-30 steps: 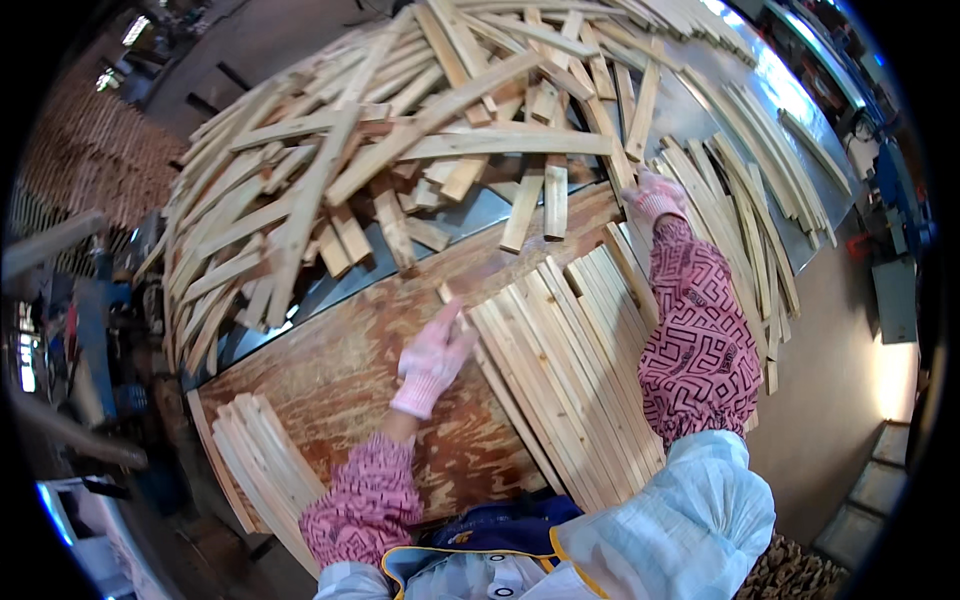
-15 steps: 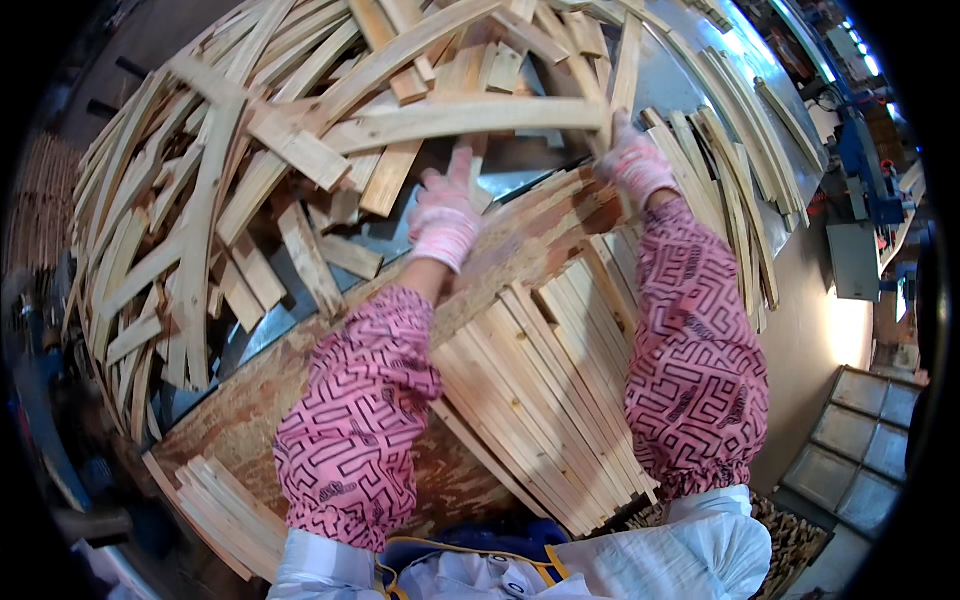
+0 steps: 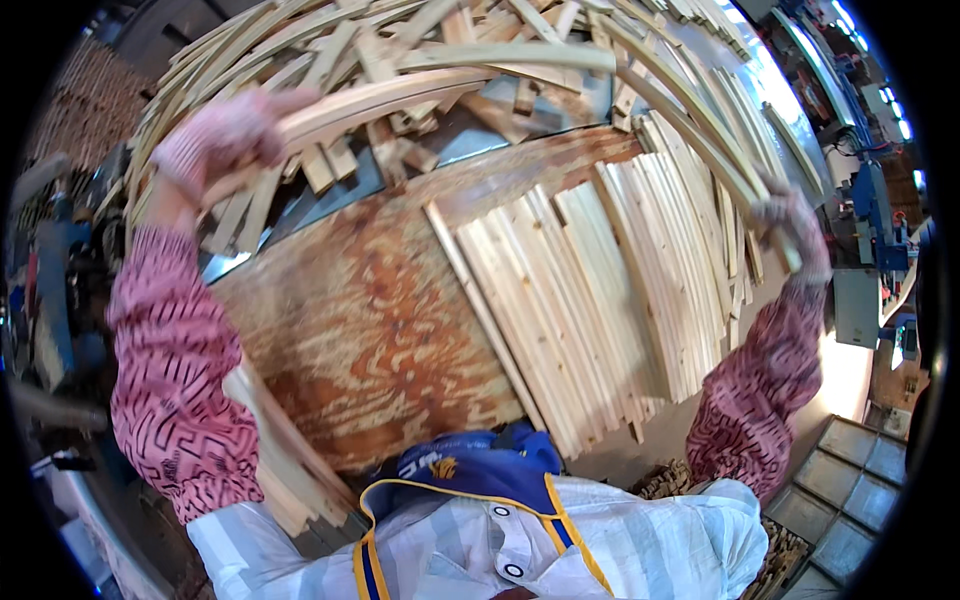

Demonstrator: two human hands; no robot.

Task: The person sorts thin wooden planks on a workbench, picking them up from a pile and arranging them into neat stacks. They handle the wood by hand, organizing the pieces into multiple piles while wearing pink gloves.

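Both my hands wear pinkish-white gloves, below pink patterned sleeves. At the far left my left hand (image 3: 225,145) is closed on the end of a pale wooden board (image 3: 385,97). That board reaches right over the loose pile. On the right side my right hand (image 3: 797,232) grips the near end of a long wooden slat (image 3: 690,112), which slants up and away to the far middle. Slats lie close beside it, so I cannot tell whether the hand holds more than one. A row of narrow wooden slats (image 3: 540,300) lies side by side between my arms.
A stained plywood board (image 3: 380,330) supports the row. Beyond it, a tangled heap of wooden pieces (image 3: 400,40) covers a metal surface. A small stack of slats (image 3: 290,460) sits by my left elbow. Metal-framed panels (image 3: 840,470) stand at lower right, near blue machinery (image 3: 870,210).
My hands have spread wide apart, the left one leftward and the right one rightward and nearer. Both have taken hold of wooden pieces from the heap. The view has shifted too.
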